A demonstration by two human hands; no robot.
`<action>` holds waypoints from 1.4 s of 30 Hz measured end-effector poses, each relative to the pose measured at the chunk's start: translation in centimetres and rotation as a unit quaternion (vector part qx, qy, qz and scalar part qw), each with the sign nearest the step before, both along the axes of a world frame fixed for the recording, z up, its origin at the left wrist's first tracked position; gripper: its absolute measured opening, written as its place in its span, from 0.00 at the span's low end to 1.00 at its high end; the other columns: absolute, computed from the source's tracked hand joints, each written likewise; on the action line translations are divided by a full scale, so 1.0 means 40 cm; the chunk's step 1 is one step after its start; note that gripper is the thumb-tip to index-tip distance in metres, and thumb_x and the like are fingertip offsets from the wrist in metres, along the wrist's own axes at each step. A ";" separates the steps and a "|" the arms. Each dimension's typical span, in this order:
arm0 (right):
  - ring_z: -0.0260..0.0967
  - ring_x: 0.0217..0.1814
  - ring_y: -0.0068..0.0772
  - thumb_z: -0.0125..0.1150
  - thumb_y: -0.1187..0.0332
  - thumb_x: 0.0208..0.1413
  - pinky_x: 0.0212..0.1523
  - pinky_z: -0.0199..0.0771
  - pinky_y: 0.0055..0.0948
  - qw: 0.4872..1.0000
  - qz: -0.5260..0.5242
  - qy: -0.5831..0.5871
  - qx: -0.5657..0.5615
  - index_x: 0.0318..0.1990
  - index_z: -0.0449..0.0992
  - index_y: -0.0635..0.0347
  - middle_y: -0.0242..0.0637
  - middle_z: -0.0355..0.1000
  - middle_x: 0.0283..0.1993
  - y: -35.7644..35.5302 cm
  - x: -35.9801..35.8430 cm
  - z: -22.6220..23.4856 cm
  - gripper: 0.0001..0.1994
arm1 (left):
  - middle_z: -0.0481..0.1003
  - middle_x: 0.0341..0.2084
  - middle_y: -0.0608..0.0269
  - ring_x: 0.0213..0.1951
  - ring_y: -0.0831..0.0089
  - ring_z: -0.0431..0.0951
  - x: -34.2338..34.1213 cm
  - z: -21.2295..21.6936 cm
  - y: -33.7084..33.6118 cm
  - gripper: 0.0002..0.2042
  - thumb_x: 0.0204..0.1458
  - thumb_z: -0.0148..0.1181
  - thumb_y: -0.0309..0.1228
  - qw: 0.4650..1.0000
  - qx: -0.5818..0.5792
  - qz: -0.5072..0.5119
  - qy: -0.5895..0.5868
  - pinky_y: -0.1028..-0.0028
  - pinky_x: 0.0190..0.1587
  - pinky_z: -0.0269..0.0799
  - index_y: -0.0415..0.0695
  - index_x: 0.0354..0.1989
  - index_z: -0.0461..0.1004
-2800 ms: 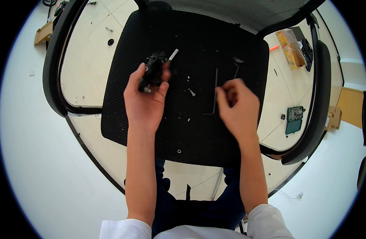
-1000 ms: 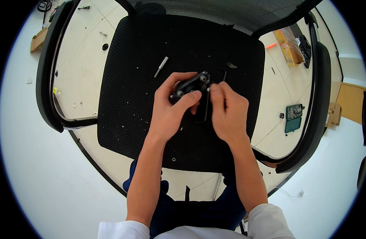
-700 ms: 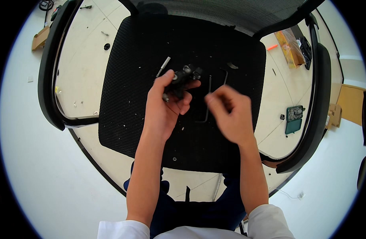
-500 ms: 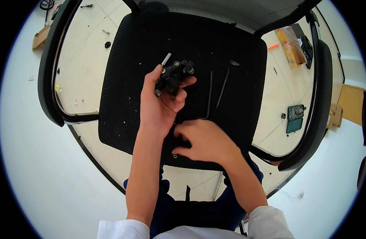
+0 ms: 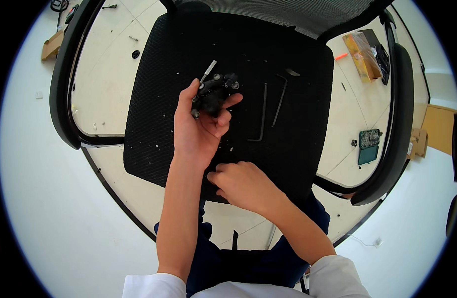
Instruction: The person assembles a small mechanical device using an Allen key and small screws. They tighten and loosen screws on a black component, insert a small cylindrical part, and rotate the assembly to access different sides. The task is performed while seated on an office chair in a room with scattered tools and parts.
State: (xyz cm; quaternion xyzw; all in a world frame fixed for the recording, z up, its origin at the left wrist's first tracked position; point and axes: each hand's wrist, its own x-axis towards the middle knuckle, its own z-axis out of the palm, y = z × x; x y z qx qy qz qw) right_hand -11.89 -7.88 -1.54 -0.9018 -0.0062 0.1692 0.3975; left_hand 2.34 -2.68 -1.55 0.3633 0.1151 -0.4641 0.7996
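My left hand [image 5: 201, 131] is closed round a small black mechanical part [image 5: 213, 97] with several metal screw ends or studs, held above the black chair seat [image 5: 268, 174]. A silver rod [image 5: 208, 69] projects beyond the part near my thumb; whether it is joined to it cannot be told. Lower down, by the front edge of the seat, my right hand [image 5: 243, 186] has its fingers curled and pressed together at the fabric. Anything between those fingertips is hidden. Two L-shaped hex keys [image 5: 263, 111] lie on the seat to the right of my left hand.
A curved grey piece [image 5: 292, 73] lies beyond the hex keys. Armrests [image 5: 64, 99] flank the seat. On the floor to the right are an open green case [image 5: 368, 147], a yellow box [image 5: 360, 54] and an orange piece [image 5: 341, 56]. A black round part [image 5: 135, 54] lies at left.
My right hand has shifted slightly left, its fingers closing together. The small metal nut seen beside its thumb earlier is now out of sight. My left hand keeps its hold on the black part.
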 end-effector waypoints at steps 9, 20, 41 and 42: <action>0.74 0.29 0.42 0.60 0.77 0.42 0.32 0.74 0.34 0.989 -0.130 -0.018 0.072 0.32 0.76 0.65 0.42 0.73 0.26 -0.103 0.016 0.006 0.07 | 0.76 0.38 0.49 0.27 0.71 0.72 -0.006 0.016 -0.009 0.19 0.56 0.51 0.33 0.996 0.065 0.009 -0.055 0.76 0.33 0.71 0.32 0.51 0.71; 0.75 0.25 0.27 0.65 0.77 0.49 0.26 0.72 0.23 0.929 -0.342 -0.111 0.085 0.35 0.79 0.66 0.38 0.76 0.29 -0.187 0.017 0.023 0.05 | 0.70 0.33 0.62 0.34 0.77 0.69 -0.022 0.014 -0.018 0.19 0.43 0.59 0.24 0.984 0.078 -0.028 -0.157 0.76 0.37 0.66 0.38 0.47 0.74; 0.80 0.33 0.27 0.66 0.74 0.55 0.36 0.79 0.21 0.775 -0.556 -0.127 0.273 0.41 0.80 0.73 0.42 0.80 0.32 -0.179 0.037 0.018 0.09 | 0.72 0.43 0.62 0.42 0.77 0.72 -0.082 0.007 -0.058 0.19 0.64 0.50 0.36 0.909 0.126 -0.133 -0.374 0.75 0.44 0.70 0.40 0.60 0.66; 0.80 0.33 0.27 0.66 0.74 0.55 0.36 0.79 0.21 0.775 -0.552 -0.137 0.276 0.41 0.80 0.72 0.41 0.80 0.33 -0.180 0.037 0.017 0.09 | 0.72 0.44 0.62 0.44 0.77 0.72 -0.079 0.008 -0.058 0.20 0.64 0.49 0.36 0.907 0.130 -0.139 -0.376 0.76 0.45 0.70 0.39 0.61 0.66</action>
